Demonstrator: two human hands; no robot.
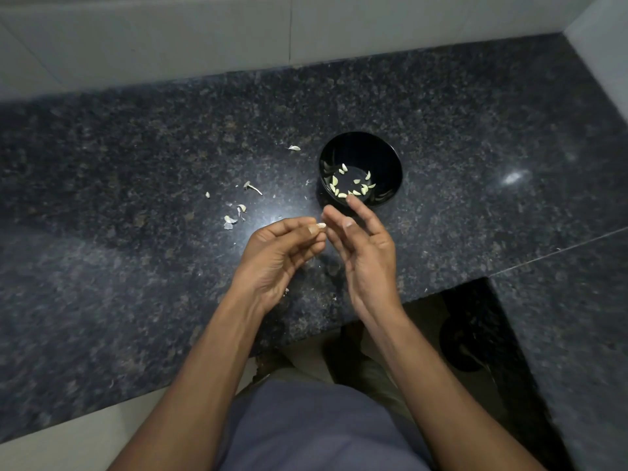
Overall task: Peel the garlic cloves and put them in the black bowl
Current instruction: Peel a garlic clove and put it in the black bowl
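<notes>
A round black bowl (387,154) stands on the dark granite counter, with several pale peeled garlic cloves (350,185) lying in its bottom. Just in front of the bowl, my left hand (282,256) pinches a small whitish garlic clove (321,226) between thumb and fingertips. My right hand (363,253) is held beside it, palm turned left, fingers straight and relaxed, fingertips close to the clove and near the bowl's front rim. It holds nothing.
Scraps of garlic skin (234,215) and a dry stem piece (253,188) lie on the counter (136,164) left of the bowl. A white tiled wall (204,35) runs behind. The counter steps back at the lower right, above a dark round object (462,345) on the floor.
</notes>
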